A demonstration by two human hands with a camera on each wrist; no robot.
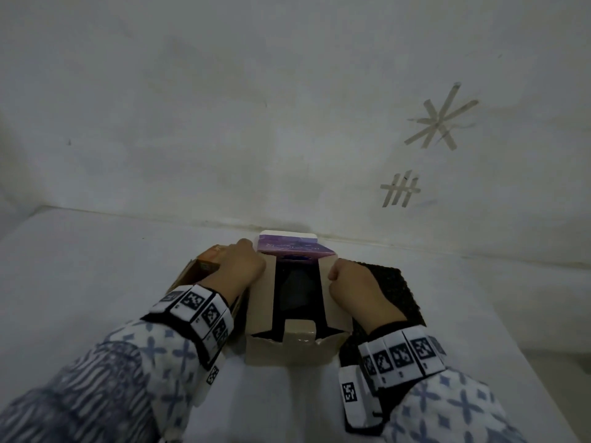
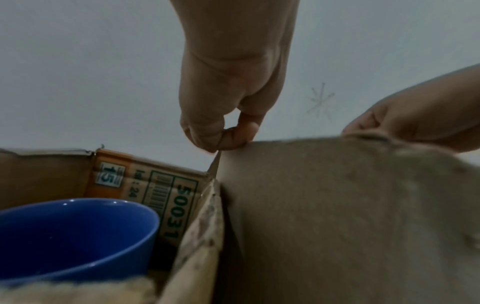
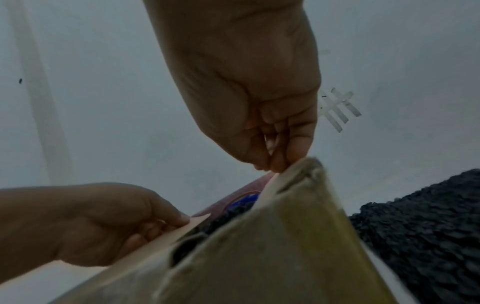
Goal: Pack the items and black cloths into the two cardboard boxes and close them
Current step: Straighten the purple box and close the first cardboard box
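Observation:
A plain cardboard box (image 1: 289, 350) stands in the middle of the table with its top open. My left hand (image 1: 252, 266) pinches the top edge of the left side flap (image 2: 337, 205). My right hand (image 1: 335, 276) pinches the corner of the right side flap (image 3: 285, 236). Between the two flaps a black cloth (image 1: 297, 289) lies inside the box. The far flap (image 1: 287, 247) is printed purple and stands up. A second, orange-printed box (image 1: 198, 270) stands just left, with a blue cup (image 2: 72, 236) inside. Another black cloth (image 1: 399, 289) lies on the table to the right.
The white table (image 1: 96, 266) meets a white wall (image 1: 287, 123) just behind the boxes. Tape marks (image 1: 441, 119) are stuck on the wall at the right. The near flap (image 1: 299, 329) of the plain box is folded inward.

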